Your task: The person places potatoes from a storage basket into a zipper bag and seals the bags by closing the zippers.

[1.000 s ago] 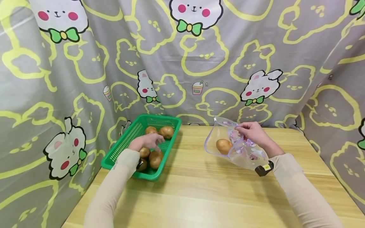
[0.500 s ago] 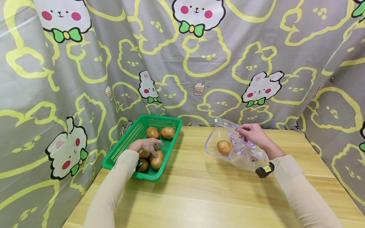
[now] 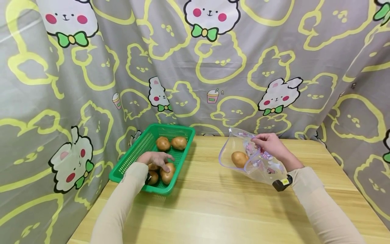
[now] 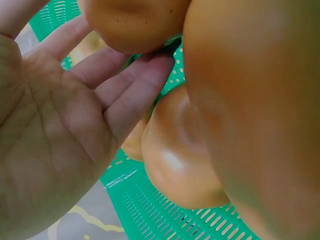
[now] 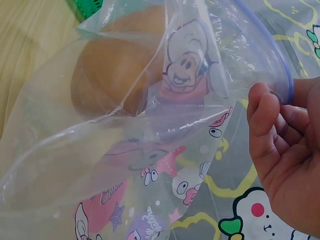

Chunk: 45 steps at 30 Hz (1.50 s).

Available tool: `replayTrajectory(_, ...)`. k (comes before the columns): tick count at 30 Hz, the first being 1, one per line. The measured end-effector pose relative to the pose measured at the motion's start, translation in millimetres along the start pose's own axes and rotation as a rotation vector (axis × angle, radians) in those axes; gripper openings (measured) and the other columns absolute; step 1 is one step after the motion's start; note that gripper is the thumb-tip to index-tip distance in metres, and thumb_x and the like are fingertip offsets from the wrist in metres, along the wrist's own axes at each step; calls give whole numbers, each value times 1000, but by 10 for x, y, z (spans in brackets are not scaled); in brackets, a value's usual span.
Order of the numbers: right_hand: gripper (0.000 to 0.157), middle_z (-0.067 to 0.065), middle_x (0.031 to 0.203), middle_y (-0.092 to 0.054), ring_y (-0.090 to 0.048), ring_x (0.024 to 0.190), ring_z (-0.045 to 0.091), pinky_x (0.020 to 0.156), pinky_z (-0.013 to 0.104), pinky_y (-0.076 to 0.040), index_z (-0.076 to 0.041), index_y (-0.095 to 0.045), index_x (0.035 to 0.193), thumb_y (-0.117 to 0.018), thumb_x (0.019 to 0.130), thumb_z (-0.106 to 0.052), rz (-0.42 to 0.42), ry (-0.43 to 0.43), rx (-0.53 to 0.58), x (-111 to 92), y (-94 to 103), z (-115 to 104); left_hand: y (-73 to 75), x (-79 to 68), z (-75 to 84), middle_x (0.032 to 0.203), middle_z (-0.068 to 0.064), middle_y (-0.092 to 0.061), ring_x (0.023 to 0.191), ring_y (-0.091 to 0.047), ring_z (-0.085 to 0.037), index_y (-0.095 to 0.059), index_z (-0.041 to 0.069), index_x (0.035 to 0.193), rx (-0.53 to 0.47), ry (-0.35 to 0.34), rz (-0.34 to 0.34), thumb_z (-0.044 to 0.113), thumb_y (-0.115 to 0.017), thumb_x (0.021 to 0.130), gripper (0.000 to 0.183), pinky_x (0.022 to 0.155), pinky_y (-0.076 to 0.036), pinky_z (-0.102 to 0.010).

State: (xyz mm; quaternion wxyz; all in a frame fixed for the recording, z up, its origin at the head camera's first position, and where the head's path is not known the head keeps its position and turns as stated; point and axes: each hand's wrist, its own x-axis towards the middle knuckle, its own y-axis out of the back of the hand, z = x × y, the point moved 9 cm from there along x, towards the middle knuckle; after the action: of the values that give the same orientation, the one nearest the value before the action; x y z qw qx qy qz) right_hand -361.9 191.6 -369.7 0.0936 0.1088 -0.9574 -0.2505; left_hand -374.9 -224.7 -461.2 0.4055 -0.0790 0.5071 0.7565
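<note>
The left hand (image 3: 156, 158), loosely spread at a potato (image 3: 168, 175), should cup it fully (the right hand (image 3: 271, 144) pinches the bag (image 3: 268, 166)).

A basket (image 3: 183, 156) stands toward the back left of a bench (image 3: 207, 206), with a curtain (image 3: 189, 67) hanging behind it and along both sides. Inside, at the far end, a left-hand potato (image 3: 163, 144) and a right-hand potato (image 3: 179, 143) sit side by side. At the near end, a front-right potato (image 3: 168, 174) lies by the basket's right wall, with a front-left potato (image 3: 153, 178) just beside it; a partly hidden potato (image 3: 152, 167) lies behind the latter, below a person's left grip (image 3: 156, 158). To the right, well apart, a zip bag (image 3: 259, 166) opens toward the basket, a bagged potato (image 3: 239, 159) within it and the person's right grip (image 3: 269, 143) at its upper edge.
</note>
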Motion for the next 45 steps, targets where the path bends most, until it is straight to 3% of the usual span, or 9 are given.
replayTrajectory(3, 31, 17, 78, -60, -53, 54, 15, 52, 30, -50, 7, -66, 103, -56, 97, -22, 8, 13, -5, 8, 1, 29, -25, -2, -17, 138, -24, -41, 128, -36, -39, -43, 6, 140, -26, 7, -9, 27, -73, 83, 68, 101, -33, -50)
replayTrajectory(8, 31, 14, 75, -59, -53, 54, 14, 52, 31, -50, 7, -65, 102, -56, 96, -22, 14, 17, 6, 12, 4, 43, -70, -6, -25, 137, -22, -40, 124, -39, -34, -45, 3, 137, -153, 5, -34, 21, -75, 82, 65, 99, -38, -43)
replayTrajectory(13, 31, 16, 77, -59, -53, 54, 14, 54, 34, -51, 7, -65, 102, -56, 97, -22, 7, 15, 8, 14, -6, 53, -30, -5, -30, 124, -10, -52, 103, -52, -20, -49, 2, 134, -93, -3, 0, 23, -76, 81, 63, 88, -43, -35)
replayTrajectory(18, 31, 14, 75, -60, -53, 54, 13, 52, 31, -50, 7, -65, 101, -56, 97, -22, 16, 15, 17, 5, 21, 56, 36, 21, -24, 101, 0, -61, 92, -56, -14, -61, 7, 118, -10, -27, 61, 26, -79, 78, 48, 87, -44, -33)
replayTrajectory(21, 31, 12, 74, -60, -53, 54, 13, 51, 29, -49, 7, -65, 101, -56, 96, -22, 21, 12, 11, -1, 49, 63, 82, 31, -25, 97, 1, -61, 88, -56, -14, -63, 10, 112, -9, -27, 108, 27, -79, 77, 42, 84, -45, -33)
replayTrajectory(26, 31, 10, 73, -59, -53, 54, 14, 52, 30, -49, 7, -65, 101, -56, 96, -22, 28, 10, 4, -18, 82, 54, 201, -38, 51, 106, -5, -58, 94, -54, -19, -58, 8, 113, -63, -85, 212, 25, -78, 78, 44, 85, -44, -37)
replayTrajectory(32, 33, 10, 75, -59, -54, 54, 15, 53, 32, -51, 7, -65, 102, -57, 96, -25, 7, 17, 38, -4, 39, 34, 465, -279, 185, 109, -13, -54, 91, -54, -24, -53, 2, 114, -123, -142, 447, 20, -75, 82, 43, 81, -45, -39)
replayTrajectory(38, 31, 10, 73, -58, -53, 54, 18, 50, 30, -49, 6, -65, 101, -58, 96, -23, 17, 20, 37, -23, 55, 21, 663, -416, 425, 108, -12, -57, 91, -56, -25, -49, 7, 121, -190, -153, 584, 24, -74, 83, 49, 80, -45, -38)
replayTrajectory(45, 33, 11, 74, -58, -54, 54, 17, 52, 32, -50, 7, -65, 102, -58, 96, -24, 15, 16, 38, -32, 54, 12, 715, -480, 892, 113, -13, -57, 93, -56, -26, -47, 11, 125, -216, -220, 656, 27, -74, 84, 52, 78, -47, -40)
